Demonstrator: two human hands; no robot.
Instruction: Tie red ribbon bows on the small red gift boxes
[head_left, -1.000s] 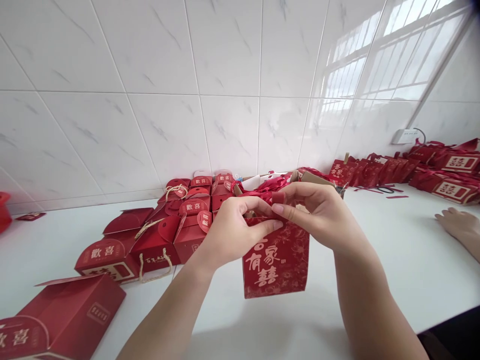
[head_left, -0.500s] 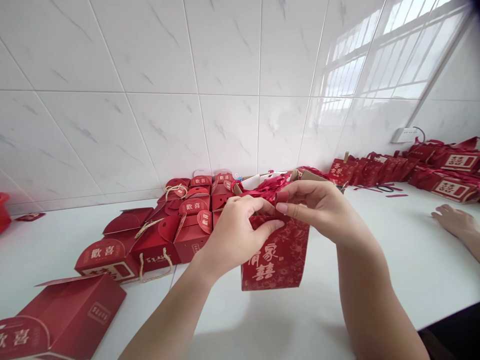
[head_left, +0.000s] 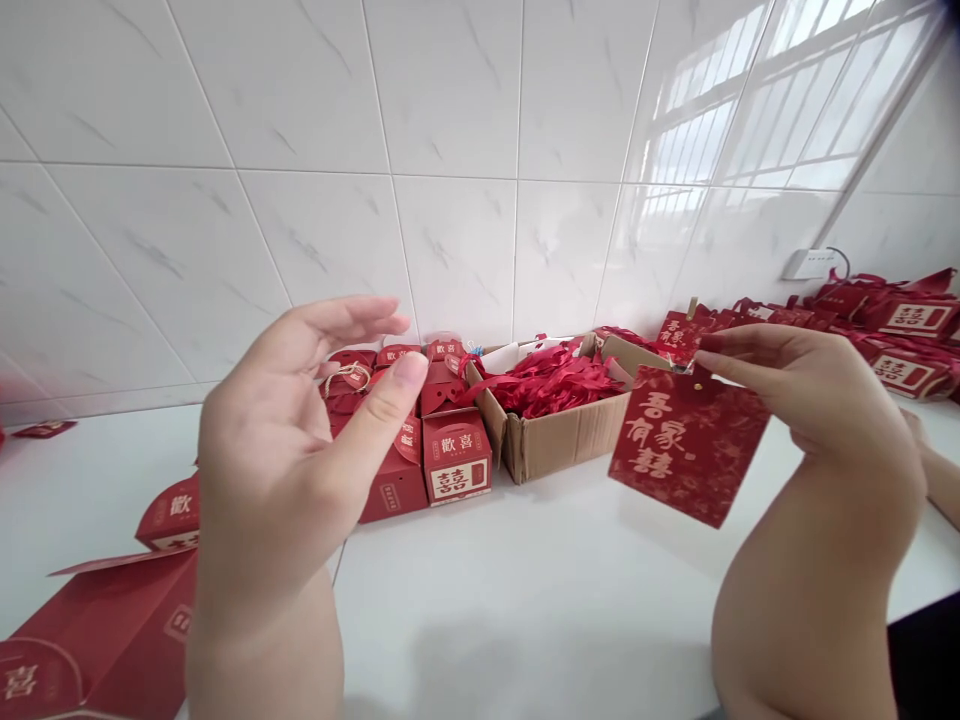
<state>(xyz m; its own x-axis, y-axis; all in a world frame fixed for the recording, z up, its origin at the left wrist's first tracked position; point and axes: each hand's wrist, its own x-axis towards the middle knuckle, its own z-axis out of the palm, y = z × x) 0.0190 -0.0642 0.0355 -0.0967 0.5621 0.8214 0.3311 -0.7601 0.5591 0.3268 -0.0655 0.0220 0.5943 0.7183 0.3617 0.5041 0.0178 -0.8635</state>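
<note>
My right hand (head_left: 780,375) pinches the top edge of a flat red paper gift bag (head_left: 686,445) between thumb and fingers. The bag hangs tilted above the table, its pale lettering toward me and a small gold dot near the top. At the left, my left hand (head_left: 300,430) is raised with thumb and fingers apart, holding nothing. Behind it stand red gift boxes (head_left: 457,455), partly hidden by the hand. Between my hands, farther back, an open cardboard box (head_left: 570,440) holds a heap of red ribbons (head_left: 559,380).
A larger red box (head_left: 112,630) with a raised flap lies at the front left. Along the wall at the right stand several red bags (head_left: 686,330) and stacked red boxes (head_left: 911,320). Another person's forearm (head_left: 941,460) rests at the right edge. A white socket (head_left: 810,264) sits on the tiled wall.
My left hand has let go of the red bag and moved left, opening. My right hand has carried the bag to the right, uncovering the cardboard box of ribbons.
</note>
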